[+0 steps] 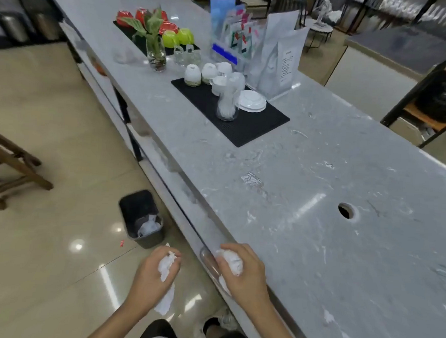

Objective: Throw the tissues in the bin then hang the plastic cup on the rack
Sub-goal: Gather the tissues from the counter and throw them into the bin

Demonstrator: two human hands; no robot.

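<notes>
My left hand (155, 274) is closed around a crumpled white tissue (166, 266), and a strip of it hangs down below the palm. My right hand (244, 272) grips a clear plastic cup (208, 260) lying sideways at the counter's front edge, with a white tissue wad (233, 263) showing at the fingers. A small black bin (136, 208) stands on the floor just ahead of my left hand, with white tissue inside it. Farther up the counter, a clear stand (227, 105) with upturned cups rises from a black mat (248, 128).
The grey marble counter (317, 227) runs along my right and has a round hole (346, 211). White cups and lids, paper bags, a glass vase with a plant and coloured cups stand farther back. A wooden stool (5, 166) is on the tiled floor at left.
</notes>
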